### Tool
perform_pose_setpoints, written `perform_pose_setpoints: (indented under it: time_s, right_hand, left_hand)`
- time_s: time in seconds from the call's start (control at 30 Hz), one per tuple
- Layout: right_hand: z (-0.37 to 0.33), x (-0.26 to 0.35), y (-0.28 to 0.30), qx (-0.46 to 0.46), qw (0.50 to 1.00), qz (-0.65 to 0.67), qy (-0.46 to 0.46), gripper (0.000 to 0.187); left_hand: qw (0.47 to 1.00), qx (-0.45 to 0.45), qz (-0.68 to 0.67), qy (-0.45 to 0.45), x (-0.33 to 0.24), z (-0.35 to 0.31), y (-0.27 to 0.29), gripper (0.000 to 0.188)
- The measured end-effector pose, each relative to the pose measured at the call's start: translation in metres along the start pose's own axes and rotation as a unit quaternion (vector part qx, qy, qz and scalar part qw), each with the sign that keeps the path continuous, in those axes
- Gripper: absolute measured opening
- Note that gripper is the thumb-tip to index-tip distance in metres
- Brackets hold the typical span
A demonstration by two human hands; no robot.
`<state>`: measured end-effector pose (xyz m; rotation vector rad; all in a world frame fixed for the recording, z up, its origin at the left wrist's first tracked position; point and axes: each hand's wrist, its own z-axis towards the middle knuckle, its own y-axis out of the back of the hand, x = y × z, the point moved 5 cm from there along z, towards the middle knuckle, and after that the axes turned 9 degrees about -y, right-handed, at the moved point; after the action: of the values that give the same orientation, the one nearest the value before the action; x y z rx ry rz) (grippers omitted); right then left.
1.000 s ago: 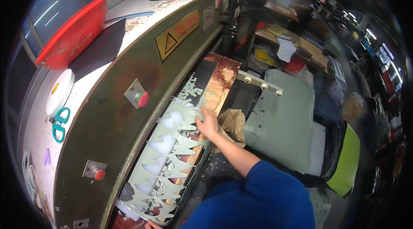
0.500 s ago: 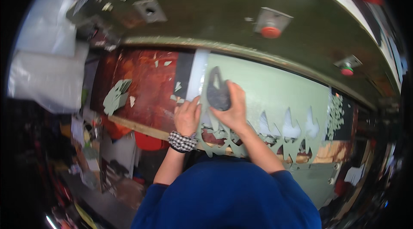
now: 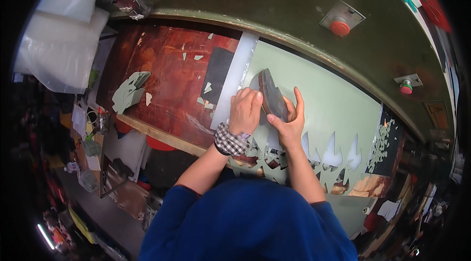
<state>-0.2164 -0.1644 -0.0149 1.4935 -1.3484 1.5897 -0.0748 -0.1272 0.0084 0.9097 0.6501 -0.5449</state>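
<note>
My right hand (image 3: pixel 292 123) grips a dark grey cutting die (image 3: pixel 273 95) by its lower end, thumb on the near side and one finger stretched up. The die is tilted on its side above a pale green sheet (image 3: pixel 321 89). My left hand (image 3: pixel 245 110) is closed with its fingers curled, close against the die's left side. Whatever its fingers may hold is hidden. Pointed, curved shapes are cut out along the sheet's near edge, and a whitish board (image 3: pixel 236 77) shows beside the sheet's left edge.
A stack of pale green cut pieces (image 3: pixel 128 93) sits on the reddish board (image 3: pixel 167 79) at left. Small green scraps (image 3: pixel 381 143) lie at right. Beyond the sheet runs a dark green machine beam (image 3: pixel 274 6) with a red button (image 3: pixel 339 26). Plastic bags (image 3: pixel 61 45) hang at far left.
The die has gone from facing flat toward the sheet to tilted on its side. My left hand has moved from the board's near edge up to the die. The whole view has shifted.
</note>
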Motion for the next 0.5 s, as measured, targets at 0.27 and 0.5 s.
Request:
perform_pose_setpoints:
  time_s: [0.27, 0.5]
  right_hand:
    - [0.005, 0.029, 0.049, -0.036, 0.956, 0.290, -0.032, 0.088]
    - [-0.013, 0.047, 0.070, -0.114, 0.966, -0.218, 0.073, 0.112]
  left_hand:
    - [0.971, 0.082, 0.220, -0.031, 0.032, -0.006, 0.024, 0.014]
    - [0.984, 0.051, 0.170, -0.031, 0.035, 0.002, 0.024, 0.032]
